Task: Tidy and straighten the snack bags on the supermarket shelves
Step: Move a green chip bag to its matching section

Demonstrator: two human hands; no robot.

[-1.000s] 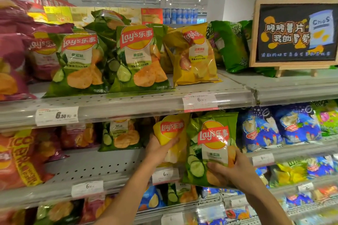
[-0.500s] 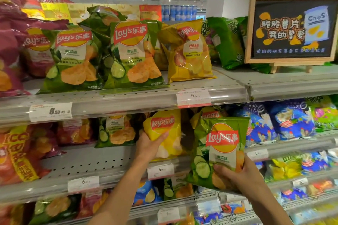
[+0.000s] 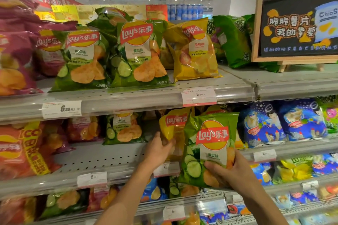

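Note:
My right hand point(image 3: 236, 171) grips the lower part of a green cucumber Lay's bag point(image 3: 210, 144) and holds it upright in front of the middle shelf point(image 3: 102, 162). A yellow Lay's bag point(image 3: 173, 124) stands on that shelf just left of it, and my left hand point(image 3: 157, 150) holds its lower left side. Another green cucumber bag point(image 3: 124, 128) stands further back on the same shelf. On the top shelf point(image 3: 128, 97) two green bags point(image 3: 137, 55) and a yellow bag point(image 3: 195, 51) lean upright.
Purple and red chip bags point(image 3: 16, 56) fill the left side of the shelves. Blue snack bags point(image 3: 285, 122) stand to the right on the middle shelf. A framed chalkboard sign point(image 3: 296, 27) stands on the top shelf at right. Price tags point(image 3: 199, 96) line the shelf edges.
My right hand has drawn the green bag out from the shelf, toward me and slightly right. My left hand stays on the yellow bag. The camera has shifted a little.

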